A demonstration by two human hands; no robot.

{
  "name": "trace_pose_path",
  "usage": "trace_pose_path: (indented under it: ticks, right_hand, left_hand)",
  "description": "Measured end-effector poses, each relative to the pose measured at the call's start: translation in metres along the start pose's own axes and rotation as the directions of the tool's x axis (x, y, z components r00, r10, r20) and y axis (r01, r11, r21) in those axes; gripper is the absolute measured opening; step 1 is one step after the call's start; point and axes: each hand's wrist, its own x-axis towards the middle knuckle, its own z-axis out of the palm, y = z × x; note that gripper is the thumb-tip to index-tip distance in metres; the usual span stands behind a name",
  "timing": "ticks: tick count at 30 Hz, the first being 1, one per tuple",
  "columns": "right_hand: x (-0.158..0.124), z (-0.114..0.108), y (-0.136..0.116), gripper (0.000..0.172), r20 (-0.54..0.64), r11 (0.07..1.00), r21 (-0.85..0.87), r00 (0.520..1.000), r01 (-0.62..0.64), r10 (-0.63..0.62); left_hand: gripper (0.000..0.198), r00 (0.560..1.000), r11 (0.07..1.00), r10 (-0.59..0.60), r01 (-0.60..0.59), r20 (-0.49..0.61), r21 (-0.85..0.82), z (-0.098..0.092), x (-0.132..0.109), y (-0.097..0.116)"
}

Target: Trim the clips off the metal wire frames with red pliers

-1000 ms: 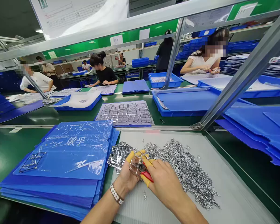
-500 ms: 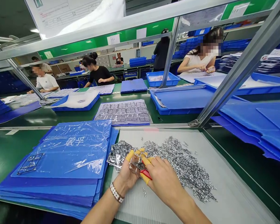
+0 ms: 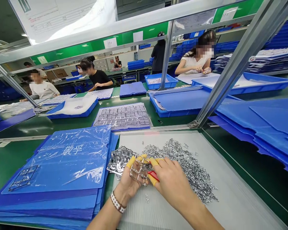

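My left hand [image 3: 128, 182], with yellow finger cots and a beaded bracelet, is closed on a small shiny metal frame of parts [image 3: 138, 171]. My right hand [image 3: 171, 183], also in yellow finger cots, grips a red-handled cutter [image 3: 154, 175] pressed against that frame. Both hands hover over a grey mat [image 3: 230, 198]. A heap of small silvery metal pieces [image 3: 184, 166] lies just beyond my right hand. A stack of metal frames [image 3: 117, 158] rests beside my left hand.
A pile of blue sheets under clear plastic [image 3: 62, 166] lies at my left, with one empty frame [image 3: 21, 179] on it. A sheet of frames [image 3: 123, 116], blue trays [image 3: 182, 102] and slanted metal posts [image 3: 232, 60] stand beyond. Other people work at far tables.
My hands stay together on the frame and cutter, shifted slightly up and right on the mat. The view has swung a little to the right.
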Motion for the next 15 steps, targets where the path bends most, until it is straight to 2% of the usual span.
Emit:
trace_pose_path:
  ticks: [6,15]
  right_hand:
    - [0.009,0.008,0.003,0.045,0.046,0.999,0.009,0.998,-0.044,0.044]
    - [0.010,0.010,0.005,0.044,0.055,0.999,0.041,0.998,-0.034,0.032]
  left_hand:
    - [0.043,0.998,0.999,-0.043,0.042,-0.041,-0.024,0.002,-0.001,-0.002]
    - [0.039,0.996,1.000,-0.018,0.019,-0.084,0.003,0.004,-0.001,-0.002]
